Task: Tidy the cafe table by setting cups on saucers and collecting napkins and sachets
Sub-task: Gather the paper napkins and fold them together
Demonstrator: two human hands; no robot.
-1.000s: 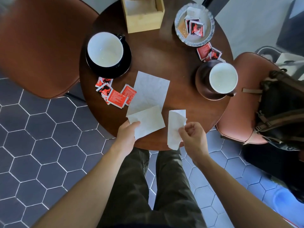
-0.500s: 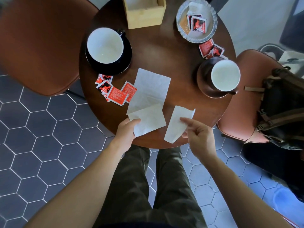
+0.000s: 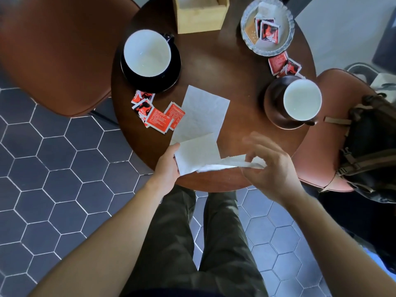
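My left hand [image 3: 168,166] pinches the near corner of a white napkin [image 3: 198,154] lying at the round table's front edge. My right hand [image 3: 270,168] holds a second white napkin [image 3: 227,165] almost flat, its free end over the first one. A larger napkin [image 3: 203,113] lies unfolded in the middle of the table. Several red sachets [image 3: 156,113] are scattered left of it, and more red sachets [image 3: 282,66] lie at the right. A white cup [image 3: 147,53] stands on a black saucer [image 3: 171,78]. Another white cup [image 3: 302,99] stands on a brown saucer [image 3: 273,103].
A silver dish [image 3: 248,37] holding sachets and a wooden box [image 3: 201,17] stand at the table's far side. Brown chairs flank the dark wooden table [image 3: 225,63]; the right chair [image 3: 319,151] carries a dark backpack [image 3: 370,151]. Hexagon floor tiles lie below.
My right hand has swung its napkin from hanging upright down and leftward, so it now lies nearly flat over the napkin in my left hand. My left hand has stayed in place.
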